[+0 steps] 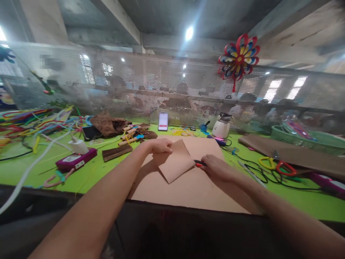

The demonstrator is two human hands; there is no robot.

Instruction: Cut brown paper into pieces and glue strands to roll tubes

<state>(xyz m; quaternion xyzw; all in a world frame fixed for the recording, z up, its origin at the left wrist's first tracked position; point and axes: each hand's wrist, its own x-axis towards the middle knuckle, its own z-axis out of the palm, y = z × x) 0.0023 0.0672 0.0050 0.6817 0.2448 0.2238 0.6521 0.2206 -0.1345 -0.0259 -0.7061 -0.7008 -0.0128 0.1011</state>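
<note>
A tan piece of card (175, 162), turned like a diamond, is held up by its left corner in my left hand (161, 145), the fingers closed on it. My right hand (215, 166) is wrapped around a small black-and-red tool (199, 163) that points left and meets the card's right corner. Its working end is too small to make out. Beneath both hands a larger tan sheet (185, 196) lies flat, reaching the table's front edge.
Purple power strips (77, 159) sit left and right, with cables. Red-and-yellow-handled scissors (277, 165) lie right. A phone (163, 121) stands at the back, near a white jug (222, 125). Brown strips (117, 153) and colourful cords (40, 124) lie left, a green basket (309, 142) far right.
</note>
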